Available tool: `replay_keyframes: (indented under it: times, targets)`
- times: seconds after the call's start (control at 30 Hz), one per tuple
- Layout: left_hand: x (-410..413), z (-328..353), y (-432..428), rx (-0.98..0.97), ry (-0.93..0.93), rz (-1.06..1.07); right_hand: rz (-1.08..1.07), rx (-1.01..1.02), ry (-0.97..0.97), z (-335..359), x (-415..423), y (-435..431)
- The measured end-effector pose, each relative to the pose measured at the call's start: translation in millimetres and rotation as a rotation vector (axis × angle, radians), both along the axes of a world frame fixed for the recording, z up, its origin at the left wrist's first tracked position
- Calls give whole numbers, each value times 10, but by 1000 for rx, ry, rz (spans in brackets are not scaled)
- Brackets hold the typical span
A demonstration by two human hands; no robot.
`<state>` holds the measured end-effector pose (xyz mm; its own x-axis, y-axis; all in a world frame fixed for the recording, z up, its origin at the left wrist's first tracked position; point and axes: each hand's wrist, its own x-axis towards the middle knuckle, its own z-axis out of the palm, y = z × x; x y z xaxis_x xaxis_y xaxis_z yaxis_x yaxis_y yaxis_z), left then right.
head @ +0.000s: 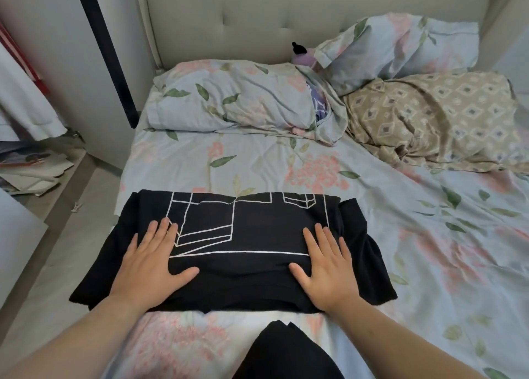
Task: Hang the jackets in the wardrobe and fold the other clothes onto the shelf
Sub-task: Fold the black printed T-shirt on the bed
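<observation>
**Black T-shirt** (252,230) with white line print, partly folded into a broad band, spread on the floral-sheeted bed (429,235) close to its near edge and toward its left edge. Long axis left to right, parallel to the near edge; short axis running away toward the pillows. Left end at the left edge of the bed and apparently hanging a little past it, above the floor (71,235). Right end, with what looks like a sleeve showing, well short of the right edge.

**Left hand** (151,261) flat on the left third of the shirt, fingers straight and slightly spread, thumb out toward the middle; pressing, gripping nothing. **Right hand** (326,267) likewise flat on the right third, fingers straight, thumb turned inward; nothing pinched or held. Both palms down and about level with one another, wrists at the shirt's near hem, a bare stretch of printed cloth between the thumbs.

**Judged stage:** smoothing between folds, placing on the shelf not yet done. Probable next fold across the long axis, one end brought over onto the other. Each hand equally near its own end, so no clear favourite. Left end nearer the drop at the bed's edge, hence more liable to slip when lifted.

**Beyond the shirt, well apart:** two floral pillows (229,98) against the tufted headboard (243,21), and a beige diamond-patterned cover (429,115) at the right. No shelf or jacket identifiable.
</observation>
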<state>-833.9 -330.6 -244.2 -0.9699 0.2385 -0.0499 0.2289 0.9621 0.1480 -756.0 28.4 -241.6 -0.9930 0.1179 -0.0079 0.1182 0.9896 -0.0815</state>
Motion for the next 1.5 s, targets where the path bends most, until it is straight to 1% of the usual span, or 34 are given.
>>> replay_keyframes:
  times: [0.13,0.2,0.27,0.3,0.37,0.4,0.47,0.53,0.63,0.73,0.83,0.93,1.0,1.1,1.2,1.23,1.27,1.3,1.4,1.43,1.5]
  targets:
    - [-6,32,24,-7,-76,-4,-8,-11,-52,70,24,4]
    - [-25,130,36,-24,-161,-14,-5,-70,-50,136,34,5]
    - [-29,281,90,-80,-193,16,-38,-193,9,232,66,-5]
    - [-27,353,155,-112,-157,37,-80,-243,78,283,92,-5]
    - [20,459,404,-120,-37,30,-238,-256,242,349,127,59]
    - [78,490,579,-86,7,-14,-358,-267,265,381,151,113]
    - [168,494,971,-14,52,-117,-592,-392,171,456,175,238]
    - [189,434,1274,13,32,-148,-691,-551,94,488,172,335]
    - [147,228,1440,-11,-21,-109,-712,-756,51,480,114,473]
    - [106,49,1454,-25,-26,-94,-733,-891,-43,464,26,624]
    - [95,-22,1478,-16,-30,-102,-751,-953,-118,486,-46,698]
    - [36,-45,1497,-20,-45,-111,-766,-960,-174,517,-103,709]
    - [22,-64,1496,-22,-50,-115,-748,-1016,-210,551,-126,712]
    - [29,-24,1490,-24,-60,-117,-687,-1143,-171,670,-131,642]
    - [102,101,1437,0,-95,-138,-645,-1317,-103,924,-184,485]
    - [112,173,1409,54,-121,-155,-616,-1360,-77,1064,-210,417]
    - [147,241,1367,159,-176,-154,-579,-1391,-54,1199,-230,341]
    - [128,348,1366,329,-245,-108,-529,-1411,-31,1353,-251,245]
    - [66,771,1392,1085,-598,198,-346,-1453,43,1765,-333,-190]
    - [60,894,1377,1294,-695,268,-292,-1457,58,1861,-365,-399]
    - [119,1048,1219,1660,-790,303,-220,-1422,61,1973,-449,-883]
